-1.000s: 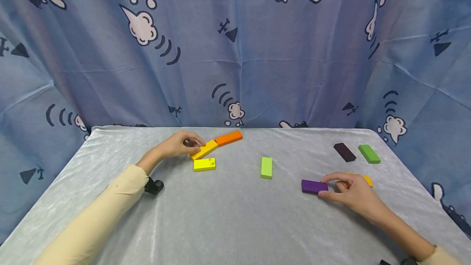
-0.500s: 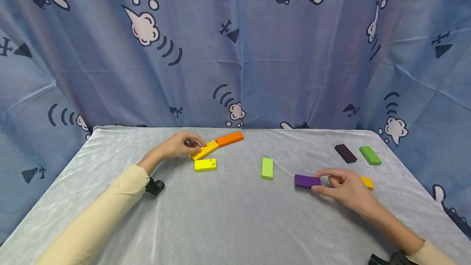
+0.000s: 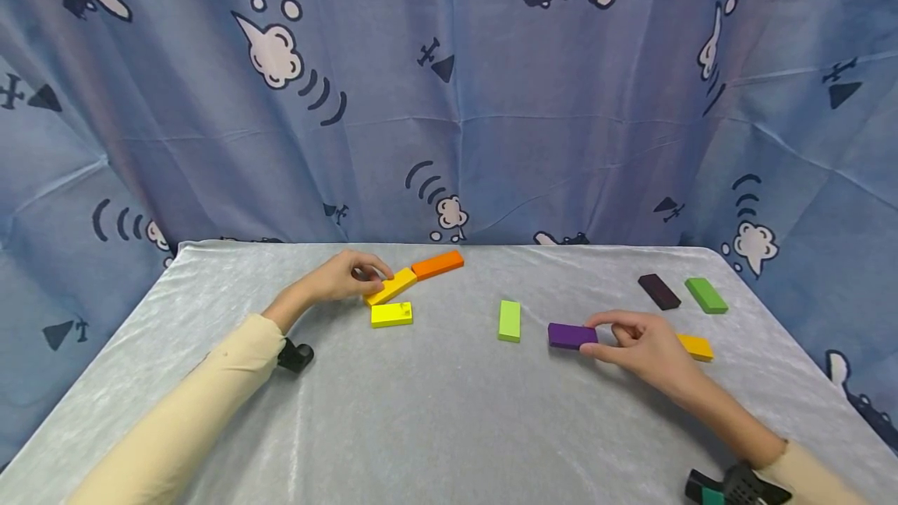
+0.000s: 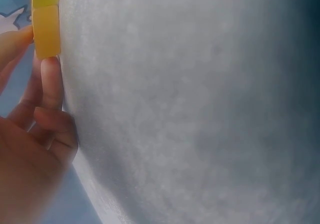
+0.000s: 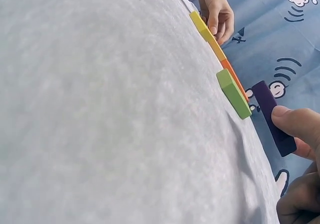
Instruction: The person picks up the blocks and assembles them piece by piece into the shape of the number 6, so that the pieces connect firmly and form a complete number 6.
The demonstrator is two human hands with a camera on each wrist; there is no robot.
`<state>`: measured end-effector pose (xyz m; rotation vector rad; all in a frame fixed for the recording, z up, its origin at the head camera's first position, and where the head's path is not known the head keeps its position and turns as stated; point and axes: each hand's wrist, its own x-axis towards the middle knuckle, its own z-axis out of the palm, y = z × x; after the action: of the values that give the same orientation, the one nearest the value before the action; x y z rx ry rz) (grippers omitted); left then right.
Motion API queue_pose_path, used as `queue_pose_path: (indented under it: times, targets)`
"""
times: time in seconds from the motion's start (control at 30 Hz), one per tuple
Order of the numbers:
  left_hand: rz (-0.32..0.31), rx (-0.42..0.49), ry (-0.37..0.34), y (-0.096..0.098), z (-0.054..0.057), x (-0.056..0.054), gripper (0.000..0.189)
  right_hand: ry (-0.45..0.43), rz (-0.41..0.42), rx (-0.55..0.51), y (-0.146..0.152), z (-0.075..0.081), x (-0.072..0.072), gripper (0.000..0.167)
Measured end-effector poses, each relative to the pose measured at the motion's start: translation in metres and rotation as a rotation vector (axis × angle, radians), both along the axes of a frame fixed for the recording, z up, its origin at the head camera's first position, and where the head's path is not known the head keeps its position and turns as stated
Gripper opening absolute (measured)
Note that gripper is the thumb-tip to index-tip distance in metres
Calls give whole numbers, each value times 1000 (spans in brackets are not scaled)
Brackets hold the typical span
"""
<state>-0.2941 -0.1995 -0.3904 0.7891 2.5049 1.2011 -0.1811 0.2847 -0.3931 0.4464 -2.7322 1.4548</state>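
Observation:
In the head view my left hand (image 3: 348,275) holds the near end of a golden-yellow block (image 3: 397,284) on the table, thumb and fingers on opposite sides. The block's far end meets an orange block (image 3: 438,264). A bright yellow block (image 3: 391,315) lies just in front. On the right, my right hand (image 3: 648,347) pinches a purple block (image 3: 567,336) by its right end, thumb at the near side. In the right wrist view the purple block (image 5: 274,118) appears raised off the cloth. A lime-green block (image 3: 509,321) lies to its left.
A dark brown block (image 3: 659,291) and a green block (image 3: 705,295) lie at the back right. A yellow-orange block (image 3: 694,347) is partly hidden behind my right hand. Grey-white cloth covers the table (image 3: 421,427), and a blue patterned curtain (image 3: 449,100) hangs behind it.
My right hand has carried the purple block leftward and slightly away from me, uncovering more of the yellow-orange block. My left hand and its block have stayed in place.

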Motion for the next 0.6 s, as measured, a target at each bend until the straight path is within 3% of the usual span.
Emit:
queue_pose_path:
  times: [0.6]
  targets:
    - [3, -27, -7, 1, 1, 0, 24, 10, 43, -1, -32, 6, -10, 30]
